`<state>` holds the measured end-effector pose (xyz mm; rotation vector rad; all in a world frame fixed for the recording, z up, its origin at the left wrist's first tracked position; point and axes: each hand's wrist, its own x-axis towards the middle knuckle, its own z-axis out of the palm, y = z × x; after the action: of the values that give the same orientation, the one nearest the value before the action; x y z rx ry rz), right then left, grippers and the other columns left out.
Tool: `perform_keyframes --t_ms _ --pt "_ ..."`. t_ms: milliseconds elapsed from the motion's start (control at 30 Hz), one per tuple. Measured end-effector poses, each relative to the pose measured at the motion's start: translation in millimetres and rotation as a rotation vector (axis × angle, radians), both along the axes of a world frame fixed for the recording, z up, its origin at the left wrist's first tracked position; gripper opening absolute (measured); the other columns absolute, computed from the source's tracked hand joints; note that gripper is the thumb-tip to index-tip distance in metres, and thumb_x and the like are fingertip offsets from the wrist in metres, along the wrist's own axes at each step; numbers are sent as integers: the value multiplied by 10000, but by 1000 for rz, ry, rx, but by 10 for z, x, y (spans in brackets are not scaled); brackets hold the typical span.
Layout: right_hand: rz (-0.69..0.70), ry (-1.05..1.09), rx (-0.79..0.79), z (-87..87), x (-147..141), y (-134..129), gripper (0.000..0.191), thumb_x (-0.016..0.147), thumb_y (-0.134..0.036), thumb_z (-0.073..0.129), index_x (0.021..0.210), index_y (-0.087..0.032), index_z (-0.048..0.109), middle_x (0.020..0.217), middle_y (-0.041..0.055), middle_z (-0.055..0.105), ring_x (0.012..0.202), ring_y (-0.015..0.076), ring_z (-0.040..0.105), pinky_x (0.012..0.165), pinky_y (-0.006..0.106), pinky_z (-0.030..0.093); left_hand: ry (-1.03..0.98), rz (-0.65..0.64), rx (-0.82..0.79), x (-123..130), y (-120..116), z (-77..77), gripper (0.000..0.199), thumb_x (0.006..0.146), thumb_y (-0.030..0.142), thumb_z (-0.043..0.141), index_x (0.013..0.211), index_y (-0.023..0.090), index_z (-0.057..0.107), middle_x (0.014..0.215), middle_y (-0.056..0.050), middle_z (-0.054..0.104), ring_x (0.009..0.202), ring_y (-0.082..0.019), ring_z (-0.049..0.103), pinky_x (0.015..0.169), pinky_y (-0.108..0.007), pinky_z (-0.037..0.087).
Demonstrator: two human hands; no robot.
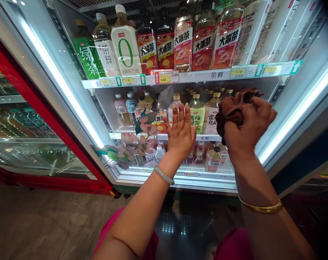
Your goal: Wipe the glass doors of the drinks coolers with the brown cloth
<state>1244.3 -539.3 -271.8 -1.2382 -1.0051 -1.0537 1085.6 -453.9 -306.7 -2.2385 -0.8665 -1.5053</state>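
Note:
My left hand [181, 133] is raised in the middle of the view with its palm turned to the glass door of a drinks cooler. Its fingers are stretched upward and nothing is in it. A pale bangle [164, 175] circles that wrist. To the right, my right hand [249, 117] is closed around a crumpled brown cloth [234, 108], which bunches out past the fingers in front of the middle shelf. A gold bangle [261, 208] sits on the right wrist. Floral decals [137, 144] show on the glass, left of my left hand.
Large tea bottles [126, 47] line the upper shelf, above a price strip [193, 76]. Smaller bottles [198, 112] stand on the middle shelf and others [214, 159] lower down. A red-framed cooler [58, 119] adjoins at the left, over a brown floor [50, 220].

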Motion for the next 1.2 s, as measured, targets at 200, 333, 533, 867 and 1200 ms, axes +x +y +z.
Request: perform_keyframes --t_ms 200,333,533,867,1200 --pt "112 -195 -234 -15 -427 -33 244 790 -138 641 973 -263 744 1222 47 692 1279 312 527 1112 522 400 31 -25 10 -69 -23 9 777 1076 308 369 1699 204 -84 1789 -120 14 1647 -236 -115 1309 -591 -143" --pt "153 -253 -359 2 -295 -141 161 824 -176 649 905 -267 756 1098 21 738 1193 286 580 1059 491 423 41 -17 16 -71 -33 21 765 1081 306 356 1698 194 -82 1788 -132 39 1643 -226 -139 1305 -596 -158" --pt "7 -18 -113 122 67 -172 302 730 -129 620 982 -221 757 1217 129 679 1183 345 558 1033 542 438 40 -32 -64 -38 -77 46 756 1075 365 383 1705 181 9 1788 -141 40 1647 -277 -116 1306 -639 -105" --pt "114 -328 -220 -257 -410 18 248 820 -179 607 1011 -281 730 1205 33 717 1273 270 582 1098 479 427 50 -16 29 -56 -27 -24 752 1049 292 432 1707 205 78 1784 -119 89 1631 -199 -171 1304 -575 -176" --pt "-46 -20 -36 39 92 -76 350 748 -179 601 1080 -233 701 1308 152 629 1217 362 554 1037 579 430 103 -76 -21 27 -133 -52 733 1034 248 401 1700 165 106 1776 -135 135 1649 -231 -91 1323 -593 -95"
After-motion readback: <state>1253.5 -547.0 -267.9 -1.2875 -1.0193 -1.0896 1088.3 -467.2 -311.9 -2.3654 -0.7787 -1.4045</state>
